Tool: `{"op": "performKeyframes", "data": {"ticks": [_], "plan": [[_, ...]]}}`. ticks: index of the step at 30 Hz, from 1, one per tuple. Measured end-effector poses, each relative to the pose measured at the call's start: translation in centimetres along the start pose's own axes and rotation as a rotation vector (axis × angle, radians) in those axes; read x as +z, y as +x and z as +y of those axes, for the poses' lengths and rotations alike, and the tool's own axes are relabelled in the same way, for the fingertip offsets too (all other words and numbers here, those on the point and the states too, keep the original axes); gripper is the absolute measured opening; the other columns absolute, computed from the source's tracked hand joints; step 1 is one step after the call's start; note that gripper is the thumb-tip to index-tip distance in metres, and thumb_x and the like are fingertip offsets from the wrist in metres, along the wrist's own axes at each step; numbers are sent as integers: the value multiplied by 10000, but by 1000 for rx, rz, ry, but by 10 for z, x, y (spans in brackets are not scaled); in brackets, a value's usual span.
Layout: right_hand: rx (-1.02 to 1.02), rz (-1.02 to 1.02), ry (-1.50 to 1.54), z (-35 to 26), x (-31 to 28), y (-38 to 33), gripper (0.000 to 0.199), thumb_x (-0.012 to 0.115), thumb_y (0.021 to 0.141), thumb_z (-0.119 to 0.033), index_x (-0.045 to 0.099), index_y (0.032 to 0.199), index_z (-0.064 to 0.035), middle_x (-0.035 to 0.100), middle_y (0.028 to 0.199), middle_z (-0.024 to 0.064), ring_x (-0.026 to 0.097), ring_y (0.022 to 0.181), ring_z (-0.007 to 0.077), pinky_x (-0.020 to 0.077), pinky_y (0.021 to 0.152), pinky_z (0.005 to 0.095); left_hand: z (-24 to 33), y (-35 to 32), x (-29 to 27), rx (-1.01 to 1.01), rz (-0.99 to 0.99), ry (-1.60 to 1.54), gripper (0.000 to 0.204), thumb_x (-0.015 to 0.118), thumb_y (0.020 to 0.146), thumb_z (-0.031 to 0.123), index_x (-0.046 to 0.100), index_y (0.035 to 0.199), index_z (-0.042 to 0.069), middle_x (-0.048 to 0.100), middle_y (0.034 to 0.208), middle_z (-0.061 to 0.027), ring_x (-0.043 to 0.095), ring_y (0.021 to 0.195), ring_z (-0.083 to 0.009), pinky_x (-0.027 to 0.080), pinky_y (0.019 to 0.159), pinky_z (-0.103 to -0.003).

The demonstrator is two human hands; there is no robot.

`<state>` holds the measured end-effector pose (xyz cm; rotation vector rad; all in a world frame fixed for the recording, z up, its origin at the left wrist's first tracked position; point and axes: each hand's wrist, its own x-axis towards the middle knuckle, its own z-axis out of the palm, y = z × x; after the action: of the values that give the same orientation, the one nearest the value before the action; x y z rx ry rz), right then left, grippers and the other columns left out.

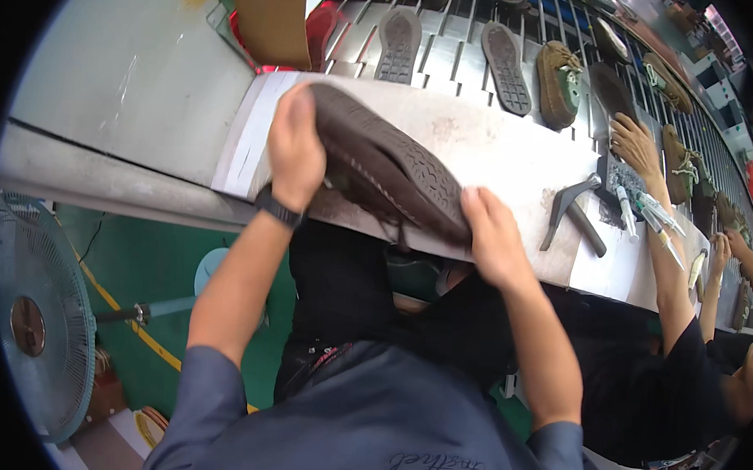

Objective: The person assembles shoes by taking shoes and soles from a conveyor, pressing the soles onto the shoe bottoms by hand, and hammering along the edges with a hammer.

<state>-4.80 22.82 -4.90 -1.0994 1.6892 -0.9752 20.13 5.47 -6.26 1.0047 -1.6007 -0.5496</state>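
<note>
A dark brown shoe [389, 163] is between my two hands, tilted over the near edge of the work table with its patterned sole turned up and away from me. Stitching runs along its side, and a lace dangles below. My left hand [297, 150] grips the left end, thumb on top. At the other end my right hand [494, 233] is closed round the shoe, its thumb up by the sole's edge. The shoe hides some of my fingers. A hammer [583, 224] with a curved dark head lies on the table, right of my right hand.
Syringes [648, 217] lie beside a grey block near a co-worker's hand [635, 146]. Beyond the table [459, 124], a roller conveyor [454, 48] carries loose soles [506, 67] and a brown-green shoe [560, 83]. A cardboard piece [273, 21] stands far left; a fan [36, 319] stands lower left.
</note>
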Motion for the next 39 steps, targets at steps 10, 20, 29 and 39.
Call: {"op": "performKeyframes", "data": {"ticks": [10, 20, 29, 39], "plan": [[-86, 74, -46, 0, -10, -43, 305, 749, 1003, -253, 729, 945, 45, 713, 686, 122, 672, 619, 174, 526, 619, 328, 18, -10, 84, -283, -557, -198, 455, 462, 1167, 334, 716, 1277, -26, 762, 1117, -69, 672, 1046, -142, 511, 982, -302], [-264, -263, -565, -62, -18, 47, 499, 830, 877, -434, 604, 747, -8, 632, 599, 161, 654, 552, 357, 534, 584, 429, 29, -11, 82, -327, -521, -196, 449, 467, 1164, 322, 712, 1282, -36, 759, 1122, -94, 674, 1028, -128, 523, 943, -289], [-239, -446, -383, -56, -22, 64, 425, 724, 979, -333, 584, 772, 11, 619, 632, 184, 634, 582, 357, 499, 594, 440, 24, -10, 81, -323, -506, -201, 435, 497, 1154, 326, 718, 1270, -30, 760, 1081, -80, 675, 989, -128, 535, 903, -294], [-133, -494, -210, -45, -16, 80, 447, 571, 1115, -314, 604, 803, 4, 586, 626, 74, 549, 555, 190, 467, 566, 371, 26, -6, 81, -230, -477, -146, 441, 483, 1151, 332, 726, 1259, -19, 774, 1074, -132, 698, 974, -177, 536, 901, -308]]}}
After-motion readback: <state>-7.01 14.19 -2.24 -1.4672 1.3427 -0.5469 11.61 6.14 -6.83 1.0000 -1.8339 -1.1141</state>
